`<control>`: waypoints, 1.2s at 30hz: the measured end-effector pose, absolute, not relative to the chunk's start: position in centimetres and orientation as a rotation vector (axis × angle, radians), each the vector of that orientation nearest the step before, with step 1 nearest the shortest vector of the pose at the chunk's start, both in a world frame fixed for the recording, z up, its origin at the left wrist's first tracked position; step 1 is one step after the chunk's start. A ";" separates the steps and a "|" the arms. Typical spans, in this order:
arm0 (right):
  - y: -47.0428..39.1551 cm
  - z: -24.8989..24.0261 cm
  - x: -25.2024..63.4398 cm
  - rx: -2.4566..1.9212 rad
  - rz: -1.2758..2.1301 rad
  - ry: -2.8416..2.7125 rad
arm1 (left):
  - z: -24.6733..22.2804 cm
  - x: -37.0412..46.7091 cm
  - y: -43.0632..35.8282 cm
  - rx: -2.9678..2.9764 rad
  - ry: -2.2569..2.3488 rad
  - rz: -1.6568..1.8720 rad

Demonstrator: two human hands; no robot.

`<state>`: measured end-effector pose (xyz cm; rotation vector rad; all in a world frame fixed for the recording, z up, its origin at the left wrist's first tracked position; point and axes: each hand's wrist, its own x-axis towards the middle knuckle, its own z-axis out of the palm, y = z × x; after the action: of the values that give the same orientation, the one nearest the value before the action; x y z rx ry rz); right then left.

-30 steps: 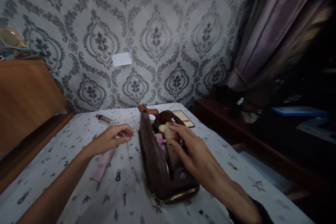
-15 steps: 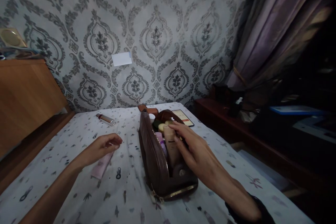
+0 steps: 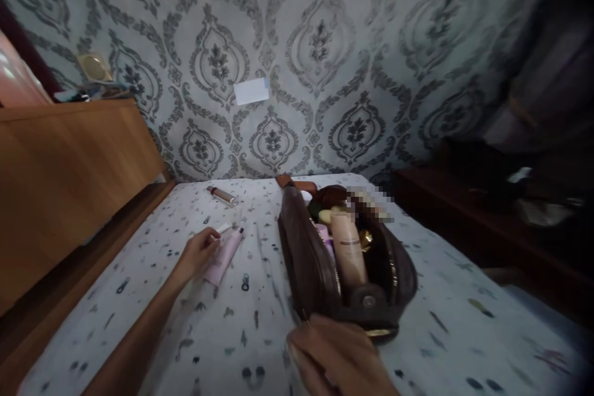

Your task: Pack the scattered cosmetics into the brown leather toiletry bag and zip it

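My left hand (image 3: 198,255) rests on the patterned sheet with its fingers curled together. A pale pink squeeze tube (image 3: 224,257) with a dark tip lies right beside it, and a slim whitish item (image 3: 223,228) shows just past the fingertips. Whether the fingers grip that item is unclear. My right hand (image 3: 336,356), smeared by motion, is low at the front of a brown cosmetic bag (image 3: 301,253); its fingers are hard to read. The bag is unzipped. Inside stand a beige tube (image 3: 348,247), a lilac item (image 3: 323,238) and a round yellowish item (image 3: 325,216).
A brown-and-clear cosmetic tube (image 3: 221,195) lies at the back left of the sheet. Behind the bag are a brown leather item (image 3: 297,184) and a blurred-out patch. A wooden cabinet (image 3: 69,173) stands left; a dark red ledge (image 3: 431,216) runs along the right.
My right hand has left the beige tube in the bag and come down to the bag's front. My left hand has shifted off the pink tube to its side. The view has turned left.
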<state>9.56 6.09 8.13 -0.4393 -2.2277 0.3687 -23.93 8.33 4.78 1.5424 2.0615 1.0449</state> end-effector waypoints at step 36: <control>6.5 1.5 1.1 -0.644 1.550 -2.060 | 1.4 -25.2 6.3 1.920 2.516 0.985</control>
<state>1.06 6.53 1.46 -0.6438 -2.0595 1.5501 -25.23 6.35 1.41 1.9198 2.5161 0.9846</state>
